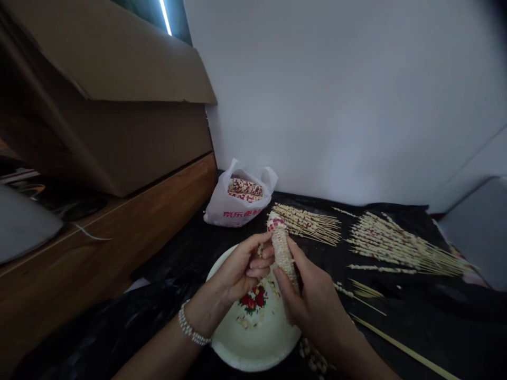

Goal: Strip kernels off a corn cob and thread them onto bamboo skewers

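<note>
My right hand (312,287) is wrapped round a corn cob (282,250), held upright and slightly tilted over a white bowl (253,348). Most of the cob is stripped bare; purple and white kernels remain near its top end. My left hand (245,269), with a beaded bracelet at the wrist, has its thumb against the cob's upper side. Its fingers are curled, and a few pale corn kernels (260,250) show between them. Loose kernels (247,320) lie in the bowl beside a printed red flower pattern (253,299).
A white plastic bag (222,206) holds several speckled corn cobs (245,188). Skewers threaded with kernels (311,224) lie on the black sheet (328,269), with a larger bunch of skewers (388,240) farther right. A cardboard box (150,132) stands left; a white wall rises behind.
</note>
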Demonstrator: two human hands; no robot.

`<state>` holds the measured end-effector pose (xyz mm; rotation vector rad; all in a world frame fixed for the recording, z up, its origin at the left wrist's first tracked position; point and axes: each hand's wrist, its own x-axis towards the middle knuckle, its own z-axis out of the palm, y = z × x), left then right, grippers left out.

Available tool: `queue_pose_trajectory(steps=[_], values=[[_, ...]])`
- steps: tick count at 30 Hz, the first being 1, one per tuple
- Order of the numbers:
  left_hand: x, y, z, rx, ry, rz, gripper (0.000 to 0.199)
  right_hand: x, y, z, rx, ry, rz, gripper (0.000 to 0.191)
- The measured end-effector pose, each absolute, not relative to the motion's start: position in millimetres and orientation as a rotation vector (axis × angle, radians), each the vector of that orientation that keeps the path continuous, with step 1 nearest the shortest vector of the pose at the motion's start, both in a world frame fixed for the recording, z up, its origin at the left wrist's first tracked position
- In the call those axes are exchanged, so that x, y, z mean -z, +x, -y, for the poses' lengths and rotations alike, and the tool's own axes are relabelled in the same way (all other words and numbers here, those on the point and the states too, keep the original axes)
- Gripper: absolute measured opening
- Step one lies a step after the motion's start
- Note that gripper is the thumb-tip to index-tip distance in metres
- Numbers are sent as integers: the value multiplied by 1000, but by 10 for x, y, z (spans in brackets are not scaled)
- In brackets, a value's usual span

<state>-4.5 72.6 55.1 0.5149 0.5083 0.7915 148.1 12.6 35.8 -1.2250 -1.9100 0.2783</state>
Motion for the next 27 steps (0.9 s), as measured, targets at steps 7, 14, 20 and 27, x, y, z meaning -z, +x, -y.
queue_pose_trajectory(steps=[7,14,20,27], values=[[-540,-50,-750,-756,433,-487,24,-325,1477,-144,-435,-1191,1864,60],[-561,-54,-743,-763,386,-487,23,-243,1417,-132,-347,-1271,1901,61],[-494,-29,-739,-790,373,-579,23,-219,1422,-144,-340,-1281,1916,58],[-584,-19,-716,-805,433,-534,24,-259,1440,-158,-347,-1270,1923,59]])
